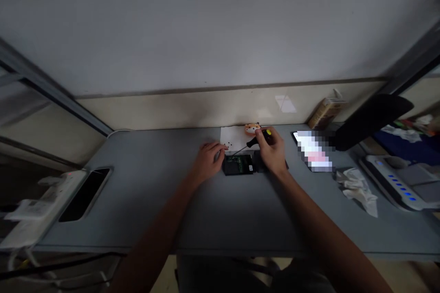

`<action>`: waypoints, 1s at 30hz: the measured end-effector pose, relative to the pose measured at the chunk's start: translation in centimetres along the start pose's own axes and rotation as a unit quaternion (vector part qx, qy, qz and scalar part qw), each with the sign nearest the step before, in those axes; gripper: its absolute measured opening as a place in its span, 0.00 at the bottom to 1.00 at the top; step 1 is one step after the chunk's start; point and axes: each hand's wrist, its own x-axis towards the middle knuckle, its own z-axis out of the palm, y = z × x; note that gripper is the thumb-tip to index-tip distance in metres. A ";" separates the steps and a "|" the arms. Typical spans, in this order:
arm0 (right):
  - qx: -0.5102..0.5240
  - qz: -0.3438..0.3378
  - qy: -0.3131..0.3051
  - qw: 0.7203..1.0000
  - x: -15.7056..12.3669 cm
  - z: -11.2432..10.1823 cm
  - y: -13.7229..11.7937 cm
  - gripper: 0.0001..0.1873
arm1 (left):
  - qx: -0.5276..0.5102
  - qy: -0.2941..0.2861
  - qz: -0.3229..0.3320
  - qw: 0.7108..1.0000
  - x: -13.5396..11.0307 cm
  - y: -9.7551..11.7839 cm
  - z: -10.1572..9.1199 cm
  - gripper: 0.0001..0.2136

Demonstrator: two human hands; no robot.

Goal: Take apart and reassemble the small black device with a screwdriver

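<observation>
Opened black device [239, 165], green circuit board bare, on grey desk [154, 201] | left hand [208, 160] at its left edge, fingers curled, hold unclear | right hand [273, 151] at its right, clasping screwdriver [256, 139] | tiny screws [228, 145] just behind | looks light, stiff, fragile: hold by case edges

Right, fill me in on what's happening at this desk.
A person works over a small opened device with a green circuit board on the grey desk. The right hand grips a black-and-yellow screwdriver, its tip angled down toward the board. The left hand rests at the device's left edge. Tiny dark screws lie on white paper behind.
</observation>
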 end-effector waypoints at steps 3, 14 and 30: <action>0.001 0.008 -0.013 1.000 -0.1 0.2 0.4 0.23 | -0.005 -0.020 0.004 1.000 0.0 -0.2 0.2 0.11; -0.035 0.001 -0.014 0.999 -0.4 0.2 0.4 0.23 | -0.029 -0.052 0.016 0.998 -0.1 0.4 0.1 0.11; -0.040 -0.036 -0.036 0.998 -0.9 1.0 -0.7 0.18 | -0.042 -0.051 0.022 0.998 -0.1 0.5 0.4 0.11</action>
